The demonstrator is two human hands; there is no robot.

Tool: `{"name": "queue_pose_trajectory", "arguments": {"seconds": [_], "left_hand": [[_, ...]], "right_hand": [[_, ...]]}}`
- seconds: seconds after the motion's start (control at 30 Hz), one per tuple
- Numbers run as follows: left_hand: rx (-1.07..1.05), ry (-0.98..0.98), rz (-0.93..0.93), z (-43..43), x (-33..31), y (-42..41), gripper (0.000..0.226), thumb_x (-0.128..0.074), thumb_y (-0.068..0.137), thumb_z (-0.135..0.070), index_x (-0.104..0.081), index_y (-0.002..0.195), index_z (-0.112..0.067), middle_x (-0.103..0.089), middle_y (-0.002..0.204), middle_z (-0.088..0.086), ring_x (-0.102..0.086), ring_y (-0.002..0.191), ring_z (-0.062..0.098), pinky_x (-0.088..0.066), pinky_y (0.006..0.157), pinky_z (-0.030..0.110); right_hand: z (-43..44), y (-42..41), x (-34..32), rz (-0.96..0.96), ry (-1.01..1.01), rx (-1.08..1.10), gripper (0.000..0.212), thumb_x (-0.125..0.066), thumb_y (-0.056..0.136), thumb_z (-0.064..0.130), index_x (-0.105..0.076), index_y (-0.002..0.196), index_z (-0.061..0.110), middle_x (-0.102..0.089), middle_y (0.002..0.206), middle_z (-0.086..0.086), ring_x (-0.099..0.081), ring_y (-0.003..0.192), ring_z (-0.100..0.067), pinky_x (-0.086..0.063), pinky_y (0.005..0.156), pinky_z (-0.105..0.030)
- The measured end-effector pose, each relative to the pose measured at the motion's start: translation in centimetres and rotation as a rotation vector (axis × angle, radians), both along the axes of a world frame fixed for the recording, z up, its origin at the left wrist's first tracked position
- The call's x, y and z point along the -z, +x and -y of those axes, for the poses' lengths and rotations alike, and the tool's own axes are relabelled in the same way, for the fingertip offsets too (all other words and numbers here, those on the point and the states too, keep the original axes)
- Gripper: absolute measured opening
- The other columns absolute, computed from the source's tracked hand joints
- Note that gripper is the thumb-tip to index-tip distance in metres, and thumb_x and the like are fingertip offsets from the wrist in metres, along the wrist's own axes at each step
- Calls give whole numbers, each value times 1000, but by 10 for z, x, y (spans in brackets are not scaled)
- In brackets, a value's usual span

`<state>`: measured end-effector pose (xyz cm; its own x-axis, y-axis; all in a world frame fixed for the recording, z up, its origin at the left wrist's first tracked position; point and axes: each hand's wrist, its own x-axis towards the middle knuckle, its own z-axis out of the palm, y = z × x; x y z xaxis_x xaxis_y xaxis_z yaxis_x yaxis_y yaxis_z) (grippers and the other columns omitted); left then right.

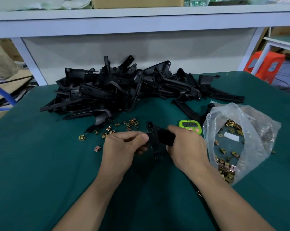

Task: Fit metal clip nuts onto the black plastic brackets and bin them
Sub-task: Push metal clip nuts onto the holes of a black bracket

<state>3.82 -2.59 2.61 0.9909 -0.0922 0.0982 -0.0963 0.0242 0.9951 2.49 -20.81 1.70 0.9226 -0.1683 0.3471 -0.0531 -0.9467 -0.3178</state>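
A black plastic bracket [153,139] is held above the green table, between both hands. My right hand [185,147] grips its wide right part. My left hand [124,147] has its curled fingers and thumb against the bracket's left edge; whether a clip nut sits between them is hidden. Several loose brass-coloured clip nuts [122,125] lie scattered on the mat just beyond my left hand. A large heap of black brackets [124,87] fills the back of the table.
A clear plastic bag [251,130] holding several more clip nuts lies at the right. A green digital timer [190,125] stands behind my right hand. The green mat [40,164] covers the table; a shelf frame [141,22] runs overhead at the back.
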Motion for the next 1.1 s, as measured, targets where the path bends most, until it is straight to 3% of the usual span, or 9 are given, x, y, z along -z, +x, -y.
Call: {"name": "queue_pose_trajectory", "arguments": {"seconds": [0.17,0.3,0.47,0.67,0.8,0.9,0.97,1.1], "left_hand": [[203,-35,-138,-8,-5,2,15,-78,76,-31,-83,80,-17,-72,72,7,-63,61,12,-51,59,19],[282,-77,-202,-12,-5,3,19,-82,69,-35,-78,70,-17,-68,69,5,-59,58,10,-49,56,19],[223,-68,-185,-11,-3,4,17,-83,68,-32,-79,73,-17,-69,68,6,-61,56,12,-50,54,21],[101,-126,-235,-5,0,4,43,-83,65,-26,-72,105,-16,-77,77,11,-71,63,14,-55,57,20],[-22,-128,-236,-4,3,5,22,-80,83,-14,-74,104,-16,-77,76,9,-70,63,13,-55,58,20],[-130,-172,-225,1,4,1,11,-79,86,-12,-76,96,-15,-78,78,7,-73,67,15,-55,59,18],[-221,-91,-187,5,6,-3,9,-81,86,-17,-77,93,-20,-79,82,0,-76,76,13,-57,66,20],[-323,278,9,11,5,-12,6,-76,89,-34,-73,85,-37,-74,80,-25,-70,76,-6,-55,70,14]], "right_hand": [[1,1,-1,3,-108,10,26,-74,76,14,-61,92,31,-61,65,0,-45,62,-28,-33,55,-31],[1,1,-2,-41,-111,-12,30,-68,76,7,-60,91,32,-61,66,0,-49,62,-29,-37,55,-31],[1,0,-4,-42,-121,-35,31,-67,77,7,-64,92,34,-62,68,1,-45,64,-28,-32,58,-30],[-5,-2,-5,-46,-195,9,33,-69,76,5,-67,94,33,-56,64,3,-41,64,-26,-29,60,-29],[-12,-5,-8,-67,-222,10,30,-67,73,2,-67,88,28,-58,61,3,-41,59,-27,-23,57,-30],[-17,-9,-11,-39,-219,14,32,-65,65,-4,-64,77,25,-32,47,8,-25,46,-18,-7,51,-24],[-23,-12,-14,-2,-217,20,34,-68,57,-6,-59,68,25,-19,44,10,-9,45,-7,-1,53,-20],[-28,-13,-17,74,-209,34,38,-75,44,-6,-55,59,21,-41,42,7,4,50,-5,3,56,-20]]}}
